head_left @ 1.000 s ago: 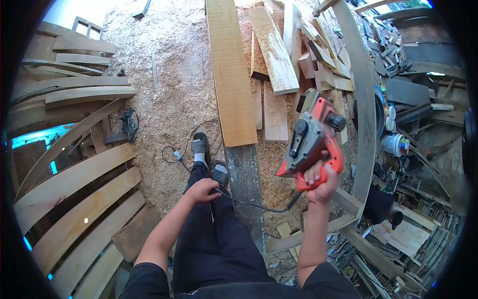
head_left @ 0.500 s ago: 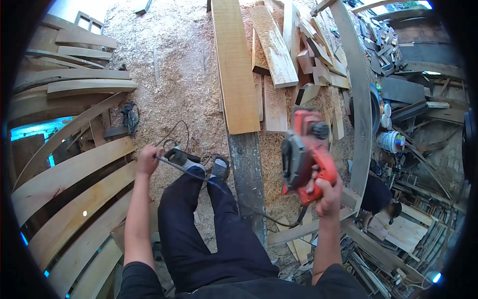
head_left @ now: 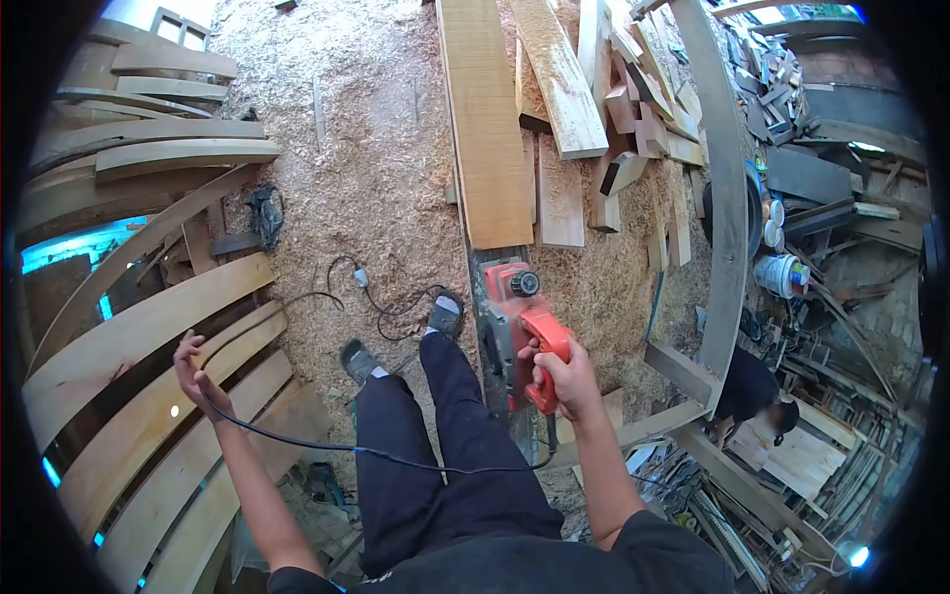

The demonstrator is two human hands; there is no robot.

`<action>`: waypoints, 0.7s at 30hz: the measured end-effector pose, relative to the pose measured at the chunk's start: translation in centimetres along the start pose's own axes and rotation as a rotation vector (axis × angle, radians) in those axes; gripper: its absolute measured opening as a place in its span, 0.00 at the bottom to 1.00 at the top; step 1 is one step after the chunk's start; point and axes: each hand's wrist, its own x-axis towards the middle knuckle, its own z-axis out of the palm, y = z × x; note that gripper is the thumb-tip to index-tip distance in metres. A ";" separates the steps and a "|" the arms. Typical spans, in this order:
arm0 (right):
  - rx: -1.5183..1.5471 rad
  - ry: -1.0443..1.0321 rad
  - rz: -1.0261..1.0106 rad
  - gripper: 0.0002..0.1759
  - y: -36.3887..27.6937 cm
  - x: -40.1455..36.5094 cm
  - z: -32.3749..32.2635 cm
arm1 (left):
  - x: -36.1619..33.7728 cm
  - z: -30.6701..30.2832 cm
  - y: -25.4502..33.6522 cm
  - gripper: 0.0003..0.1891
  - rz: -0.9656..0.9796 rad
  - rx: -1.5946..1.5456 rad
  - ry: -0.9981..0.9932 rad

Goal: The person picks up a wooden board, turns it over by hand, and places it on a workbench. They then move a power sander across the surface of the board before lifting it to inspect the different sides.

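My right hand (head_left: 562, 374) is wrapped round the handle of a red and grey electric planer (head_left: 515, 327). The planer rests over a dark narrow beam, just below the near end of a long, smooth, orange-brown board (head_left: 488, 129). Out to the left, my left hand (head_left: 198, 381) has its fingers apart. A black power cord (head_left: 396, 460) passes by that hand, crosses in front of my legs and runs to the rear of the planer.
Wood shavings (head_left: 366, 168) cover the ground. Offcuts (head_left: 638, 119) lie right of the board, beside a long grey timber frame (head_left: 725, 198). Curved planks (head_left: 148, 337) are stacked at left. Another person (head_left: 752, 391) bends over boards at lower right.
The planer in my right hand has moved left and come down onto the beam. My left hand has swung out to the left and opened from its grip on the cord. My feet have shifted.
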 end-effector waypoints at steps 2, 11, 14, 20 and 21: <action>0.056 -0.018 -0.003 0.10 -0.2 -0.5 0.6 | -3.6 -3.3 -7.1 0.42 -0.254 -0.140 -0.060; -0.017 0.036 -0.122 0.09 -1.4 -3.7 1.5 | -3.7 -16.2 1.8 0.34 -0.065 0.401 0.462; -0.109 0.004 -0.138 0.08 -2.2 -4.3 1.3 | 0.6 -20.3 11.9 0.29 0.277 0.529 0.466; -0.300 -0.006 -0.097 0.13 -1.5 -3.1 1.5 | 4.0 -20.6 23.5 0.27 0.457 0.603 0.418; -0.345 -0.008 -0.095 0.15 -1.1 -2.7 1.8 | 4.4 -19.5 24.0 0.27 0.426 0.599 0.352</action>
